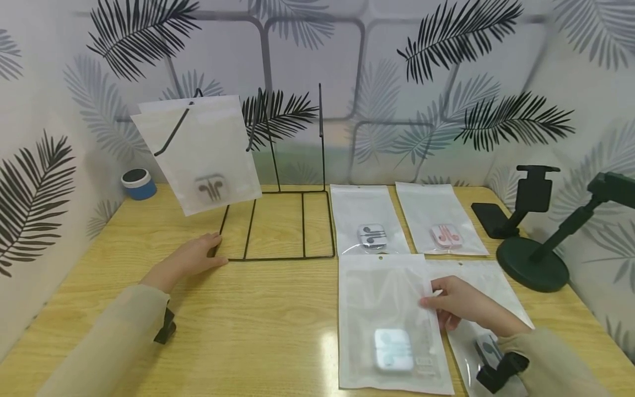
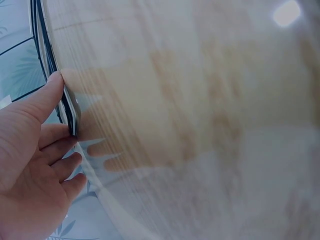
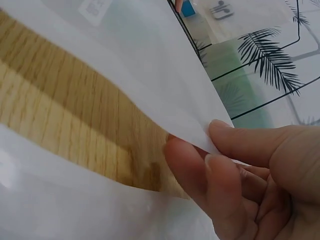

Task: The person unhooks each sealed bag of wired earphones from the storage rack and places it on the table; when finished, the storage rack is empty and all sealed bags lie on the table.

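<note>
My left hand (image 1: 190, 259) is at the front left corner of a black wire display rack (image 1: 278, 258), thumb and forefinger pinching the base wire; the left wrist view shows this grip close up. My right hand (image 1: 458, 303) pinches the right edge of a white zip pouch (image 1: 382, 292) between thumb and fingers. A white earphone case (image 1: 393, 350) shows through that pouch. In the right wrist view the pouch edge (image 3: 165, 112) is bent up off the wood. From the rack's left hook hang white pouches (image 1: 198, 143), the front one containing dark earphones (image 1: 210, 188).
Behind the held pouch lie a pouch with black earphones (image 1: 372, 236) and one with pink earphones (image 1: 446, 236). Another pouch (image 1: 488, 286) lies partly under my right forearm. A dark green stand (image 1: 533, 264) and black phone holder (image 1: 533, 193) stand right; a blue jar (image 1: 139, 184) sits back left.
</note>
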`<state>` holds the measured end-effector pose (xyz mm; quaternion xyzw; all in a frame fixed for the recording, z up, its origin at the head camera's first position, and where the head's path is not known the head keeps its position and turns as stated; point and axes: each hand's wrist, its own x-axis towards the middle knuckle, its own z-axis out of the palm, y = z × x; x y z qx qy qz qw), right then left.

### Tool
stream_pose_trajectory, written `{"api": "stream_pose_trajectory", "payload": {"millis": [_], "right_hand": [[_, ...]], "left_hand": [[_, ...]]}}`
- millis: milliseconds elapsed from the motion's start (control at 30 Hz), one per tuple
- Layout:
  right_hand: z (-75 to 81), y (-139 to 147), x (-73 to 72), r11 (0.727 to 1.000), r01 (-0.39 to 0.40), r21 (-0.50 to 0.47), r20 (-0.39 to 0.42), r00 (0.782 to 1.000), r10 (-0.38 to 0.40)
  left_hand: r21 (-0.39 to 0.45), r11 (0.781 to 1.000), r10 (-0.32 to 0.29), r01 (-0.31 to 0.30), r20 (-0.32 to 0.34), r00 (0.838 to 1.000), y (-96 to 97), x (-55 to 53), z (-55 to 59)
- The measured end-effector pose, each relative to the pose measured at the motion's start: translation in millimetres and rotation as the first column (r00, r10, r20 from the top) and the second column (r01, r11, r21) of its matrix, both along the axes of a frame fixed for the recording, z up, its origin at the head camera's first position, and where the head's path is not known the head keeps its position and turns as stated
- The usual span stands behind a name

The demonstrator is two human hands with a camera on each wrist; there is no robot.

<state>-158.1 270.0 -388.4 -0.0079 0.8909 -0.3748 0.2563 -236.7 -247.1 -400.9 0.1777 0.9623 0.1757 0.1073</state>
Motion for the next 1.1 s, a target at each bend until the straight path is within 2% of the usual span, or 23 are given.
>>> {"api": "stream_pose_trajectory", "payload": {"millis": [367, 700, 933, 1100], "right_hand": [[-2.6, -0.5, -5.7, 0.998, -0.036, 0.060, 0.007, 0.999, 0.035], [-5.5, -1.8, -9.1, 0.990, -0.067, 0.121, -0.019, 0.997, 0.070], [3.2, -3.1, -8.0, 0.986, -0.087, 0.142, -0.002, 0.996, 0.088], [12.9, -2.4, -12.7, 0.982, -0.101, 0.162, -0.006, 0.995, 0.103]], "left_hand": [[0.004, 1.000, -0.001, 0.001, 0.005, 1.000, 0.0, -1.3, 1.2], [-0.003, 1.000, 0.006, -0.006, 0.016, 1.000, 0.3, -1.2, 1.4], [-0.004, 1.000, 0.004, -0.004, 0.010, 1.000, -0.3, -1.0, 0.7], [0.000, 1.000, 0.005, -0.005, 0.010, 1.000, -1.5, -0.4, 0.5]]}}
